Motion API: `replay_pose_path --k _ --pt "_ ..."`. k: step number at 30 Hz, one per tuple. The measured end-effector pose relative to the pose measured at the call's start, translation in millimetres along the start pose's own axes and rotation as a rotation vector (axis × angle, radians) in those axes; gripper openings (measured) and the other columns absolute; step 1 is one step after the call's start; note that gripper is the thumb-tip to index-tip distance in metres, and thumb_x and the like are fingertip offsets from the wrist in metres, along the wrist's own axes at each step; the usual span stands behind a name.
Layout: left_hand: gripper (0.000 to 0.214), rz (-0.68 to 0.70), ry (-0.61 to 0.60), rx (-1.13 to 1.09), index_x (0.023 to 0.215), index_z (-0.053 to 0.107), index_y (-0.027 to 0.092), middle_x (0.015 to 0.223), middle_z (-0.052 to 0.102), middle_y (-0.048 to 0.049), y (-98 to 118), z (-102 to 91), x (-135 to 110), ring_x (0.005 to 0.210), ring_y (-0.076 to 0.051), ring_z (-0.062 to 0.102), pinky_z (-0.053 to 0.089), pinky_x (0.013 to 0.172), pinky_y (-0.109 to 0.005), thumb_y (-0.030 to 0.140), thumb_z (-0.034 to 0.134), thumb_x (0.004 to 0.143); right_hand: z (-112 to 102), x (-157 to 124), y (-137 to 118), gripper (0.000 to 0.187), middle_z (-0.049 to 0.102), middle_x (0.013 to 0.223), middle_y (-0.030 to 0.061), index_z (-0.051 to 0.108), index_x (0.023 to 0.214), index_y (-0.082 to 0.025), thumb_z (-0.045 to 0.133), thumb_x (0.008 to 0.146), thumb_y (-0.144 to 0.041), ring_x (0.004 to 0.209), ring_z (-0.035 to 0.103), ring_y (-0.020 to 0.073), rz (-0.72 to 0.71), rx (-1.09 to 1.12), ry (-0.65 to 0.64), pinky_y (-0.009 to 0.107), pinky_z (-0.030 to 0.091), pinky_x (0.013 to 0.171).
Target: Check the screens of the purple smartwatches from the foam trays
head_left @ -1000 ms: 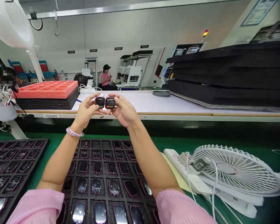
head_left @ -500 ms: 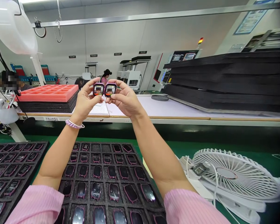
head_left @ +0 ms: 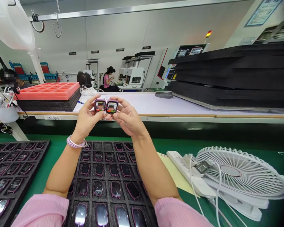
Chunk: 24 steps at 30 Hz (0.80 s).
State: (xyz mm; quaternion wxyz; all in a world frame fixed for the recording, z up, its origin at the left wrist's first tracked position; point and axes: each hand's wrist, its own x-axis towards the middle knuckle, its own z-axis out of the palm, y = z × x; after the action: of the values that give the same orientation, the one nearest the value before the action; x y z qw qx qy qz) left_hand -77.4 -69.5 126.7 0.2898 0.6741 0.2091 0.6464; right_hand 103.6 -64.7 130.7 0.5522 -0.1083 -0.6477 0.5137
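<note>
My left hand [head_left: 86, 118] is closed on a small pink-rimmed watch body [head_left: 100, 105] with a lit screen. My right hand [head_left: 127, 118] grips a second one [head_left: 112, 106] right beside it, the two almost touching. Both are held up in front of me, screens toward me, above a black foam tray [head_left: 109, 179] filled with several more dark-screened watch bodies. A second such tray [head_left: 11, 167] lies at the left on the green mat.
A white desk fan [head_left: 239, 175] lies face up at the right beside a white power strip [head_left: 186, 170] and cables. Across the conveyor sit pink and black foam trays [head_left: 47, 94] and a tall black foam stack [head_left: 232, 75]. People work in the background.
My hands rose with the two watch bodies, then came back down a little. The screens changed from a dark display with red and green to a lit picture.
</note>
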Motion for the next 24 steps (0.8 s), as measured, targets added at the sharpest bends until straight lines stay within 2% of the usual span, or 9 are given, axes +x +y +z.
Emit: replay_pose_path --k 3,6,12,20,24 --pt "0.060 -0.106 0.037 -0.034 0.136 0.061 0.024 0.108 0.071 -0.0037 -7.9 0.9 -26.6 0.075 -0.011 0.069 0.063 0.074 -0.023 0.021 0.081 0.080 4.2 -19.5 20.4 0.054 0.070 0.099 -0.0014 0.058 0.125 -0.026 0.074 0.074 -0.017 0.074 0.070 0.0145 0.048 0.059 0.043 0.031 0.060 0.074" --pt "0.060 -0.170 0.068 -0.060 0.135 0.062 0.022 0.106 0.072 -0.0037 -15.9 1.3 -40.1 0.069 -0.008 0.068 0.063 0.071 -0.021 0.022 0.082 0.078 3.7 -28.8 36.1 0.052 0.070 0.093 -0.0022 0.059 0.125 -0.025 0.076 0.076 -0.021 0.070 0.069 0.0140 0.094 0.105 0.072 0.030 0.060 0.072" --pt "0.052 -0.228 0.121 -0.047 0.127 0.068 0.019 0.102 0.074 -0.0035 -25.5 3.4 -44.4 0.060 -0.006 0.065 0.061 0.061 -0.019 0.029 0.085 0.079 -0.3 -32.4 52.1 0.045 0.070 0.085 -0.0022 0.062 0.122 -0.024 0.081 0.084 -0.037 0.064 0.067 0.0139 0.144 0.132 0.105 0.030 0.058 0.066" --pt "0.049 -0.206 0.102 -0.042 0.129 0.067 0.019 0.106 0.074 -0.0041 -27.9 5.3 -47.2 0.069 -0.009 0.072 0.066 0.068 -0.020 0.023 0.079 0.082 -2.8 -35.0 55.3 0.051 0.071 0.090 -0.0026 0.063 0.122 -0.025 0.085 0.077 -0.023 0.065 0.068 0.0119 0.131 0.154 0.143 0.026 0.056 0.064" --pt "0.048 -0.233 0.084 -0.050 0.131 0.066 0.019 0.112 0.075 -0.0059 -27.1 5.7 -47.5 0.065 -0.009 0.074 0.066 0.067 -0.020 0.023 0.076 0.084 -4.1 -34.5 57.1 0.049 0.068 0.088 -0.0024 0.062 0.122 -0.025 0.085 0.079 -0.033 0.062 0.065 0.0125 0.131 0.116 0.162 0.029 0.057 0.062"
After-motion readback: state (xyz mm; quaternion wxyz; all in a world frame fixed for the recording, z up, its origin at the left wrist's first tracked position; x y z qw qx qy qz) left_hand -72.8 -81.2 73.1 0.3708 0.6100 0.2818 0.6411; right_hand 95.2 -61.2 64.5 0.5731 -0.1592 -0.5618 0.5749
